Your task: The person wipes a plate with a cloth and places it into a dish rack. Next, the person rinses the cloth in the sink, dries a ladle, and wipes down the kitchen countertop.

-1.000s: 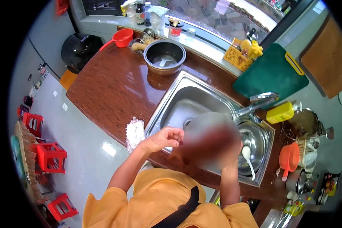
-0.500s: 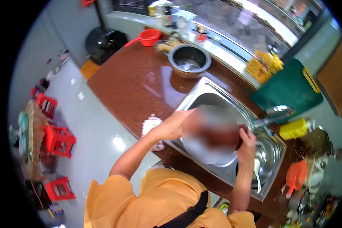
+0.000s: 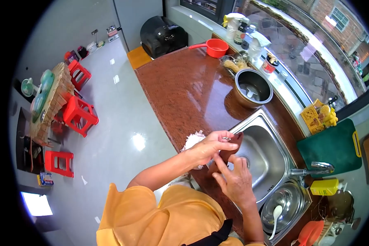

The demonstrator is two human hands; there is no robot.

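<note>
A flat dark brown thing is between my hands, over the near left edge of the steel sink; what it is I cannot make out. My left hand holds it with thumb and fingers, from the left. Just below, my right hand has its fingers apart, the index fingertip near the left palm and against the brown thing. A white cloth lies on the counter behind my left wrist, partly hidden.
On the brown counter stand a pot and a red ladle. The faucet is right of the sink, above a metal basin with a white spoon. Red stools stand on the floor.
The view has swung left, so the counter and sink appear farther right. The blurred patch over the hands is gone. My hands have come closer together, at the sink's near left edge.
</note>
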